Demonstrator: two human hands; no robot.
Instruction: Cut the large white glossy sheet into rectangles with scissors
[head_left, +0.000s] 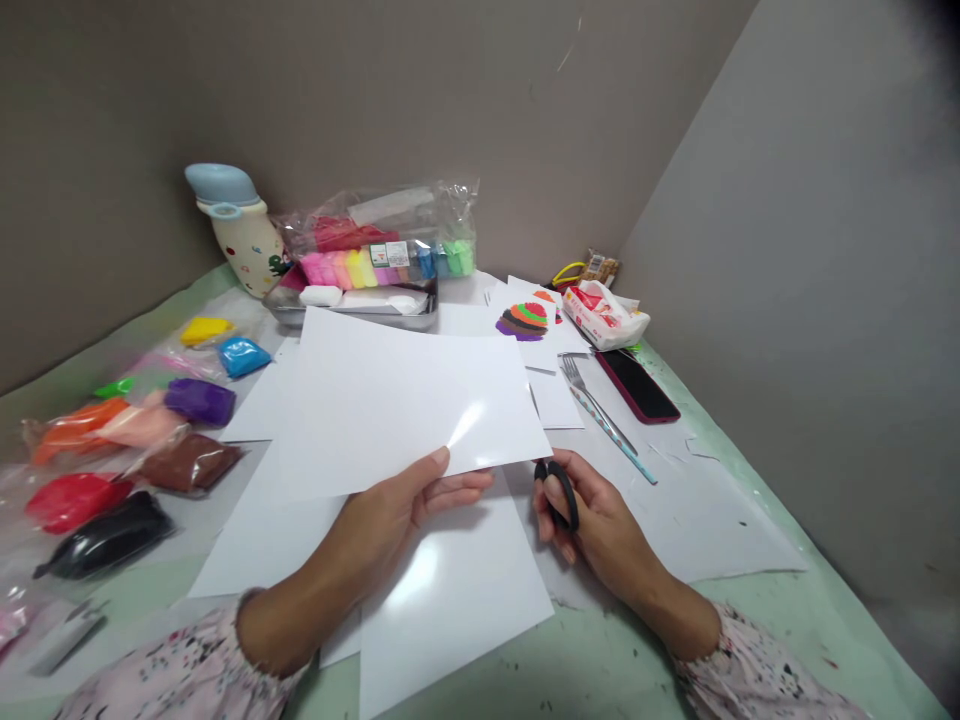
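A white sheet of glossy paper is held up above the table by my left hand. My thumb lies on top of its near edge and my fingers are underneath. My right hand grips black-handled scissors at the sheet's near right corner. The paper hides most of the blades, so I cannot tell how far they are into it. Below my left hand, more white sheets lie on the table.
Bags of coloured clay line the left side. Behind stand a bottle and a metal tray with a clay pack. On the right are a coloured drawing, fork, patterned stick, phone and tissue pack.
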